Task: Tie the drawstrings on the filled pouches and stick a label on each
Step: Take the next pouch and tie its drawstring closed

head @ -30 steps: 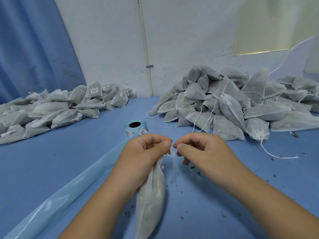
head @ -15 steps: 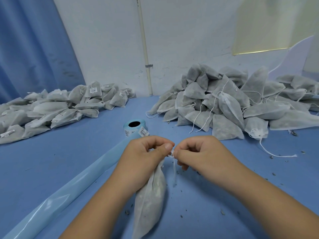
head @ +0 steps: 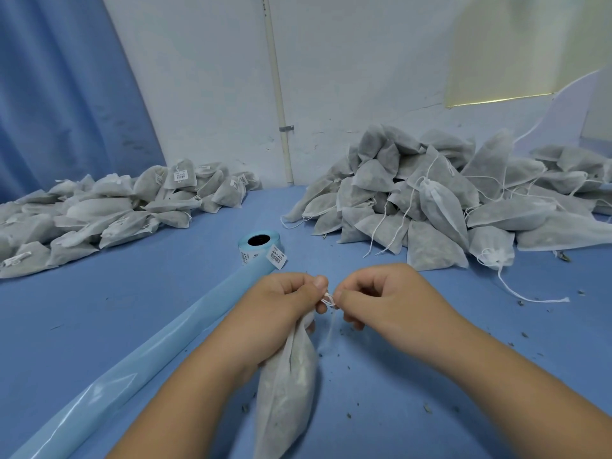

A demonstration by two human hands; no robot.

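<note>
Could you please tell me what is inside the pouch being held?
Dark loose filling shows faintly through the fabric of the pouch; what it is cannot be told. The left hand covers its neck.

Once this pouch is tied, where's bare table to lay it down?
Widest bare stretch: the blue table between the left pile and the backing strip. A narrower gap runs between the label roll and the right pile. Crowded: the right pile's front edge, where loose drawstrings trail out.
</note>
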